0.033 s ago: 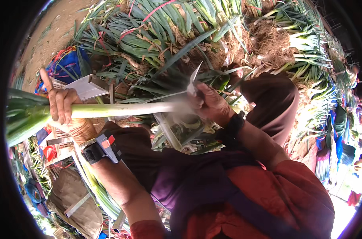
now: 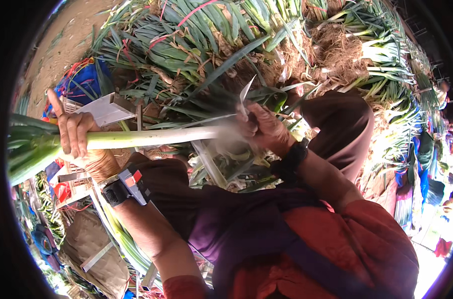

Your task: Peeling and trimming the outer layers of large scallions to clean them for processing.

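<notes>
A long leek (image 2: pixel 157 138) lies almost level across the view, its green leaves to the left and its white shaft to the right. My left hand (image 2: pixel 78 137) is closed round it near the leaves, the index finger stuck out. At the white end my right hand (image 2: pixel 265 127) is closed in a pinch. From its fingers rises a pale, pointed strip (image 2: pixel 245 93); whether blade or peeled skin, I cannot tell. The leek's end beside these fingers is blurred, so contact there is unclear.
Bundles of leeks (image 2: pixel 201 30) with red ties lie beyond my hands, brown roots (image 2: pixel 338 52) showing at the right. Near my left hand are a metal plate (image 2: pixel 107 108) and a blue bag (image 2: pixel 87 82). Loose leaves (image 2: pixel 211 164) lie below the shaft. My bent knee (image 2: pixel 343 127) is at the right.
My left hand and the leek have shifted very slightly to the left. My right hand stays at the white end with the pale strip.
</notes>
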Tool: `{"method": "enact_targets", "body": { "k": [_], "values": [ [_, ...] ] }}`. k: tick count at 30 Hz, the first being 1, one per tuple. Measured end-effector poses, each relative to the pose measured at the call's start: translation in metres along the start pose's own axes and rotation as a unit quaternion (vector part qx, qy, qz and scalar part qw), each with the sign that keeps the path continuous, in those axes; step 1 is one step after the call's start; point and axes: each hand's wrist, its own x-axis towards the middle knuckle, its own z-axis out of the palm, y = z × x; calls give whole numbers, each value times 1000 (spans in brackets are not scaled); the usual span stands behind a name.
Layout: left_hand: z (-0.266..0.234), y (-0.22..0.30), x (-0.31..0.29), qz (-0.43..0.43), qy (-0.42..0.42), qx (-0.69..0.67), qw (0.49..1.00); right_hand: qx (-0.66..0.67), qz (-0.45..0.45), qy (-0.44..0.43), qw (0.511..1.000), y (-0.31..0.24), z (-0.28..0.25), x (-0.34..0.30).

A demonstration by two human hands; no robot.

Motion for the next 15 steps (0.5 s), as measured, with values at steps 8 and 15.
{"method": "enact_targets", "body": {
  "k": [8,15],
  "values": [
    [3,-3,-1,30,71,-6,997,-791,-230,33,566,-47,-28,-18],
    [10,5,-1,20,114,93,989,-763,-280,-51,581,-28,85,-25]
  ]
}}
